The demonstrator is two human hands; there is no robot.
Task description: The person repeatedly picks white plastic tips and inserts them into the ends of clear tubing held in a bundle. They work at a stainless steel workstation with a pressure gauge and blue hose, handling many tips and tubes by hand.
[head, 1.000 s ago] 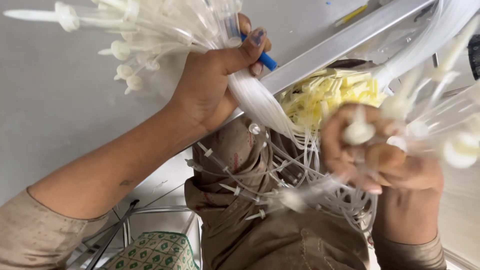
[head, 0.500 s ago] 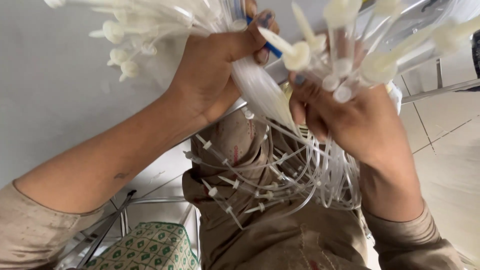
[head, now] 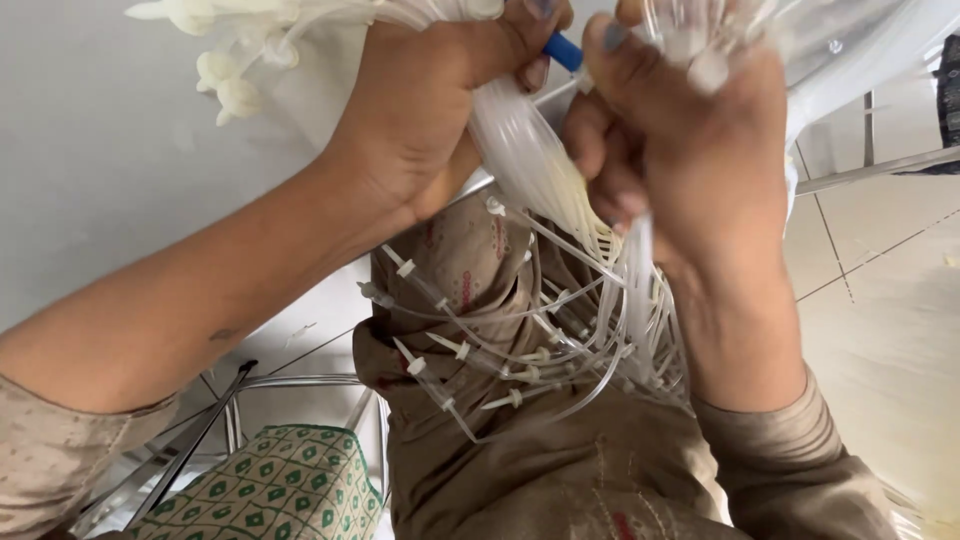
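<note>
- While the pale grey table surface (head: 120,150) fills the upper left, the person's brown patterned clothing (head: 520,470) spreads below the hands, with loose loops of tubing draped over it.
- Left hand (head: 430,110): curled tight round the thick bundle of clear flexible plastic tubes (head: 530,165), fist closed just below the white moulded tube ends (head: 235,70) that fan out above.
- Right hand (head: 690,150): fingers folded shut round the same bundle just beside the left, gripping more strands and blurred white tips.
- To do this well, I'd judge: keep both grips close together and the strands parallel, so trailing loops don't snag.
- Green-and-white patterned cushion (head: 270,490) on a metal-framed seat, bottom left.
- Small blue cap (head: 563,50) pokes out between the two hands.
</note>
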